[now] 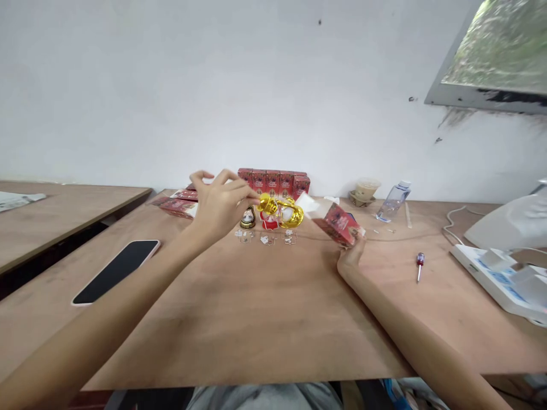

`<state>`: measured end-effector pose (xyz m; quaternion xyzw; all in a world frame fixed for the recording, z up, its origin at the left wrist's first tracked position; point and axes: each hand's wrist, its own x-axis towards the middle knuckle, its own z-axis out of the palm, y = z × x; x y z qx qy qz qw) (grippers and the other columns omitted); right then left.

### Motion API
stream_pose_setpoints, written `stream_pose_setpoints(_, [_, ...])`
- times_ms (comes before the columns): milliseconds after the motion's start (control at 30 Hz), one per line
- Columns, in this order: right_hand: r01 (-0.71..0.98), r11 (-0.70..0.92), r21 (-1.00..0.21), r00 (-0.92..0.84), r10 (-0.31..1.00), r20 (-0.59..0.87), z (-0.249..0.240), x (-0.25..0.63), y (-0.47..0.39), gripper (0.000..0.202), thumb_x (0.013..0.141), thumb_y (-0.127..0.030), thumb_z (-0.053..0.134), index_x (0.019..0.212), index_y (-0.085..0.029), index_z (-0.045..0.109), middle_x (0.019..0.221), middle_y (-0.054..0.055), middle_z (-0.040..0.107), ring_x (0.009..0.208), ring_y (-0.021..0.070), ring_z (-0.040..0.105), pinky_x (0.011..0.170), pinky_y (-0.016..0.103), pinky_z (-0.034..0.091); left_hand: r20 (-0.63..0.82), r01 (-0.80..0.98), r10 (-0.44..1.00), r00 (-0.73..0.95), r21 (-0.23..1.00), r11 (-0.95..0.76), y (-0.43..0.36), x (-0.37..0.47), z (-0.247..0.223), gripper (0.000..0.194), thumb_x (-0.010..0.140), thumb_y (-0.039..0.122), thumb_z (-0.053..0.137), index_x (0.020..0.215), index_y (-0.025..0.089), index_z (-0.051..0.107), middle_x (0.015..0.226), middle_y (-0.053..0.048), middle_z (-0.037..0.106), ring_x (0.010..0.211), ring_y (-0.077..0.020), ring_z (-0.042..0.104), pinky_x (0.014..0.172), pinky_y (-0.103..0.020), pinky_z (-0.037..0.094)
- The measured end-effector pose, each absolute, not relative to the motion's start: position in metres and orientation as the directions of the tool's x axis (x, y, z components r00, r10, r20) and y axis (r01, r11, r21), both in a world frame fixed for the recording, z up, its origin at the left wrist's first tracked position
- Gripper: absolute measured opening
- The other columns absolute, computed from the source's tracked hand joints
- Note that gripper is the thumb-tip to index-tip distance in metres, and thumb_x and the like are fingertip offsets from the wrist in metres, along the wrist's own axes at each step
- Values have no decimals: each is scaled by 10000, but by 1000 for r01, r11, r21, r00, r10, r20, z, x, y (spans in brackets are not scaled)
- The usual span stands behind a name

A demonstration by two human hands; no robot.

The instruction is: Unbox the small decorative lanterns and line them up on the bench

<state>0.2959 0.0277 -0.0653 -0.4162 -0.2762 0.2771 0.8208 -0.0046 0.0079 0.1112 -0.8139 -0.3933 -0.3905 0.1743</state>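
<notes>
Left hand (222,205): one; thumb and fingertips pinched on the end of the ornament, other fingers loosely raised.
Right hand (352,253): one; curled around the lower end of the printed red carton.
Gold lantern-shaped ornament (284,210): one; held sideways between the hands, far end near the carton's mouth.
Printed red carton (339,223): one; tilted, white flap (308,205) open towards the ornament.
Behind ornament: red lantern (269,222), one, partly blocked; dark-gold lantern (248,219), one.
Small white pieces (268,240): three clusters, before the lanterns.
Upright red boxes (272,182): at least five, by the wall.
Flat red cartons (177,206): several, partly hidden by left hand.
Tabletop (256,330), left: smartphone (117,272), one.
Tabletop, right: cup (366,189), bottle (393,202), screwdriver (420,262), power strip (504,279), one each.
</notes>
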Motion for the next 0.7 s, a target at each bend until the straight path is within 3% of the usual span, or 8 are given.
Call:
stream_pose_setpoints(167, [-259,607,-752,836,530,140,-55,304,30,282,738,-446,477,949,-265,432,984,-24,581,808,116,592,576,210,458,709,677,415,571,-120,-726,33,45,138,177,835,176,527,727,212,662,735,1,631,990,-222,461,964,-556,91])
stream_pose_setpoints(367, [-333,606,-722,774,613,157,-55,299,28,353,672,-428,612,889,-263,386,889,-52,581,745,117,631,660,289,539,529,610,399,749,-315,-727,89,118,115,270,747,-6,509,579,171,624,622,-49,595,985,-236,462,997,-545,141])
stream_pose_setpoints(700, [-368,574,-732,731,665,154,-52,297,27,440,645,-464,698,830,-245,364,816,-65,597,715,98,650,747,298,550,430,585,452,782,-255,-769,130,182,82,286,680,-66,489,623,144,674,686,-106,655,969,-257,498,1032,-537,141])
